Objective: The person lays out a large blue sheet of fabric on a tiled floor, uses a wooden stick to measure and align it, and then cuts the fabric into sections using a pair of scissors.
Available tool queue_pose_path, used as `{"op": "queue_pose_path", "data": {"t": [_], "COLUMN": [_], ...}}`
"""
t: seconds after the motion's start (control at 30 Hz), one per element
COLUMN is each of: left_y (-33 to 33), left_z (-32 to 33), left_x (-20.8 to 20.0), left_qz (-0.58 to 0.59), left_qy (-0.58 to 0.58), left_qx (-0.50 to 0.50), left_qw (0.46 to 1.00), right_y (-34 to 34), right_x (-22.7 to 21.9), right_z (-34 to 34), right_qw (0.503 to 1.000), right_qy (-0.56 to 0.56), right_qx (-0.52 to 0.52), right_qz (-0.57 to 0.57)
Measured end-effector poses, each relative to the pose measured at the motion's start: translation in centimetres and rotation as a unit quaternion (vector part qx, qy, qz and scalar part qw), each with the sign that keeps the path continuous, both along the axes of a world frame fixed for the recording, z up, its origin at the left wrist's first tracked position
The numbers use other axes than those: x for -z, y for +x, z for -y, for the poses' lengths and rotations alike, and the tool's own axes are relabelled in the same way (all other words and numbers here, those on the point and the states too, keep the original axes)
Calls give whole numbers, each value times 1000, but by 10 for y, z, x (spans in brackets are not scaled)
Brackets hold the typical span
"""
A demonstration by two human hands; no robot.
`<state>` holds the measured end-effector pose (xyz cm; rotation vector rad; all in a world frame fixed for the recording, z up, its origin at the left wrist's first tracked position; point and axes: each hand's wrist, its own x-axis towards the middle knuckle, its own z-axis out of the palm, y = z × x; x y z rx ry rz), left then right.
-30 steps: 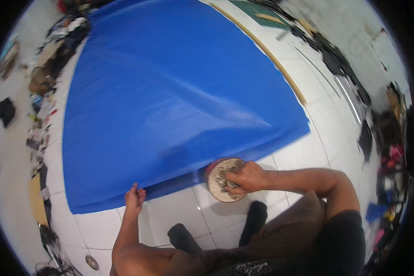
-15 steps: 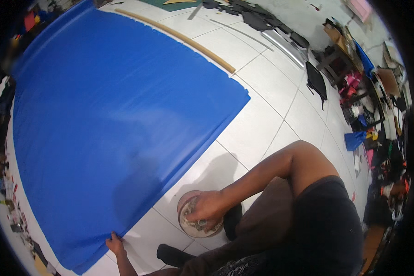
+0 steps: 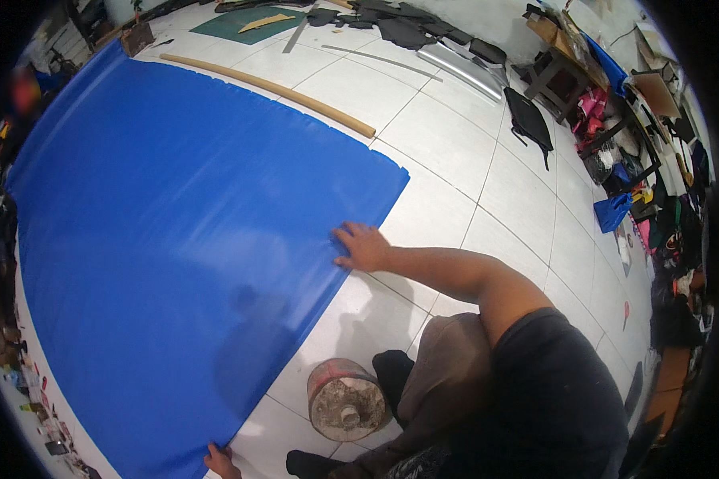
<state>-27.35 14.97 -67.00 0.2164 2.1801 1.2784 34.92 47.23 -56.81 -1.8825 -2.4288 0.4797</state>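
Observation:
A large blue sheet, smooth and slightly shiny, lies spread over the white tiled floor. My right hand rests on it at the near right edge, fingers spread and pressing on the surface. At the bottom, my left hand pinches the sheet's near edge; part of this hand is cut off by the frame. Between my hands, on the tiles just off the sheet, stands a worn, round, heavy-looking cylinder with a knob on its rough top. Neither hand touches it.
A long brown cardboard tube lies along the sheet's far edge. Beyond are a green mat, black cut pieces, a silver roll and a black bag. Clutter lines the right wall and the left side.
My right hand has left the cylinder and moved up and forward onto the sheet's edge. My left hand stays at the near edge, lower in view. The whole view has shifted.

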Motion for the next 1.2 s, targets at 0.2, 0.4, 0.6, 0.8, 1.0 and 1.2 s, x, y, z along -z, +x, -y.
{"op": "queue_pose_path", "data": {"t": [0.2, 0.4, 0.6, 0.8, 1.0, 1.2], "left_y": [36, 18, 41, 61, 44, 52], "left_z": [-7, 9, -5, -18, -11, -12], "left_x": [-27, -13, -40, -64, -50, -48], "left_qz": [21, -4, 28, 80, 67, 34], "left_qy": [40, 46, 16, 48, -10, -9], "left_qx": [21, 67, 7, 4, -34, -31], "left_qw": [999, 997, 999, 996, 997, 999], "right_y": [52, 47, 47, 48, 63, 74], "right_x": [17, 22, 23, 11, 12, 25], "right_z": [7, 16, 17, 0, -8, -8], "right_qw": [986, 993, 995, 982, 965, 966], "right_qy": [-98, -78, -48, -17, -29, -11], "right_qx": [42, 51, 65, 185, 256, 256], "right_qz": [130, 73, 66, 29, 40, 42]}}
